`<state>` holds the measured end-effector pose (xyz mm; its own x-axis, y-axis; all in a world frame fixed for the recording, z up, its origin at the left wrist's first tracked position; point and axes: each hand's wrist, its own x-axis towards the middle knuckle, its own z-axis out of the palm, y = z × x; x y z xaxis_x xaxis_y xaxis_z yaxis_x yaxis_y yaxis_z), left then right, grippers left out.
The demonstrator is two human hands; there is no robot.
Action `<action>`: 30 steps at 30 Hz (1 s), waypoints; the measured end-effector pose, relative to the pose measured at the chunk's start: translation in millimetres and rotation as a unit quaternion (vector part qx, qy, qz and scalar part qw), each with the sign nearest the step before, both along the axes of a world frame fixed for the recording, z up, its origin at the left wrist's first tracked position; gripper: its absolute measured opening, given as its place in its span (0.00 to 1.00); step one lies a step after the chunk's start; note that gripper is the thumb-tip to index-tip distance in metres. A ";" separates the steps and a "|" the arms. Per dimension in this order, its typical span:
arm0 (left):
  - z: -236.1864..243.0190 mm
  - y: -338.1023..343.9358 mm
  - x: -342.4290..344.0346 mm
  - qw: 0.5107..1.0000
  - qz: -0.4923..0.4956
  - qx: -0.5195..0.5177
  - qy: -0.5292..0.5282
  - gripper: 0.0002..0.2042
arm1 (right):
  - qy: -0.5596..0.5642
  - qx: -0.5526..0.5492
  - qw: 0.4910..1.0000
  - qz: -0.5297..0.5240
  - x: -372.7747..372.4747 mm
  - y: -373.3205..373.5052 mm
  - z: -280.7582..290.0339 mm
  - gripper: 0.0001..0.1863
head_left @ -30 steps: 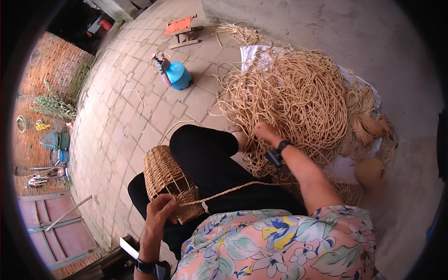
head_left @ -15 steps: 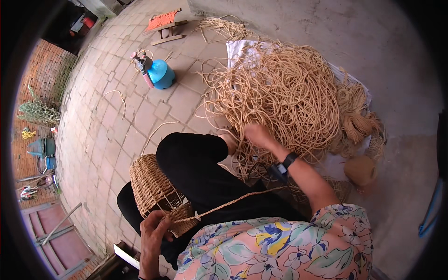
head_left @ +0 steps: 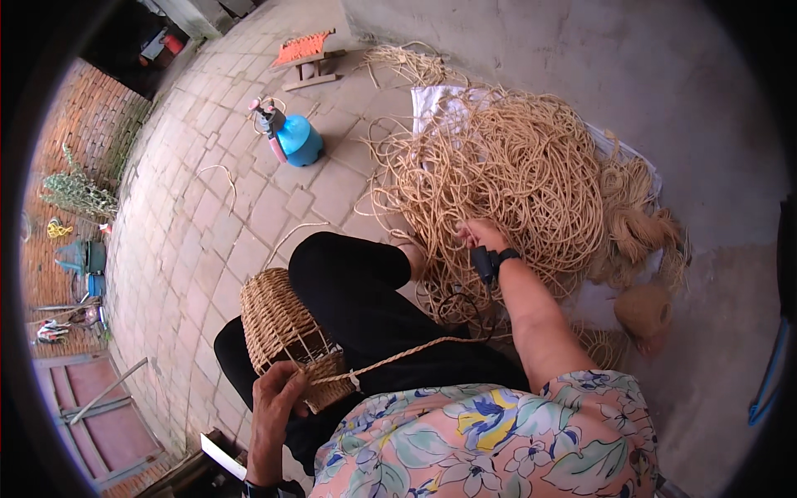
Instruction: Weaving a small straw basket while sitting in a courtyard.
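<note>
A partly woven straw basket [head_left: 276,317] lies tilted on its side against my black-trousered leg, with bare upright stakes showing near its rim. My left hand [head_left: 278,394] is closed at that rim, thumb and fingers pinching the basket edge where a twisted straw rope [head_left: 407,355] leaves it. This rope runs right across my lap. Out to the right, my right hand [head_left: 481,236] is at the near-left part of a large heap of tan straw rope [head_left: 531,166]. Its fingers are curled round strands there; the fingertips are partly hidden.
A blue pump sprayer [head_left: 299,141] stands on the paving beyond my knee. Farther off is a low stool [head_left: 307,58] with an orange woven seat. Finer fibre bundles [head_left: 635,224] and a round tan object [head_left: 642,311] lie right of the heap, over white cloth [head_left: 432,101].
My right hand has shifted a little right within the rope heap, and its forearm has straightened. The left hand stays on the basket rim. The whole view has shifted slightly.
</note>
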<state>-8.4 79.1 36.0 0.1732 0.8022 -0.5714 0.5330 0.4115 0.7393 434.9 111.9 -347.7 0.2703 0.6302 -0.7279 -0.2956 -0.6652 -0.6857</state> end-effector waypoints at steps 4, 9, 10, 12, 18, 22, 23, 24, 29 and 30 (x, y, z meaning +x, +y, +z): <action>0.1 -4.9 -4.9 0.999 -0.021 0.023 -0.007 0.12 | -0.195 0.154 0.968 0.040 3.6 12.2 31.6 0.13; -2.9 -11.0 -15.7 0.996 -0.055 0.054 -0.051 0.12 | -0.315 0.323 0.891 0.052 32.0 83.1 245.7 0.15; -4.3 -13.1 -18.0 0.996 -0.050 0.062 -0.048 0.12 | -0.308 0.433 0.845 0.058 34.0 83.4 307.2 0.15; -8.1 -16.5 -21.5 0.994 -0.062 0.069 -0.063 0.12 | -0.246 0.616 0.745 0.067 25.6 72.9 425.6 0.14; 0.7 -23.8 -32.1 0.977 -0.121 0.177 -0.012 0.13 | -0.107 0.684 0.678 0.248 -57.5 -2.9 583.6 0.15; 43.0 -0.7 -33.2 0.928 0.059 0.369 0.017 0.19 | -0.174 0.608 0.700 0.332 -131.8 -0.8 538.7 0.13; 55.9 1.4 -32.1 0.916 0.051 0.398 -0.025 0.25 | -0.155 0.587 0.708 0.361 -146.8 -0.3 527.3 0.12; 67.4 4.4 -28.6 0.912 0.037 0.396 -0.099 0.31 | -0.142 0.569 0.715 0.381 -162.6 -0.4 516.7 0.10; 88.5 2.6 14.6 0.900 -0.037 0.246 -0.358 0.27 | -0.058 0.581 0.696 0.418 -216.1 2.0 479.5 0.16; 90.7 2.8 17.1 0.907 -0.052 0.223 -0.355 0.21 | 0.028 0.517 0.738 0.433 -217.6 -0.1 468.7 0.21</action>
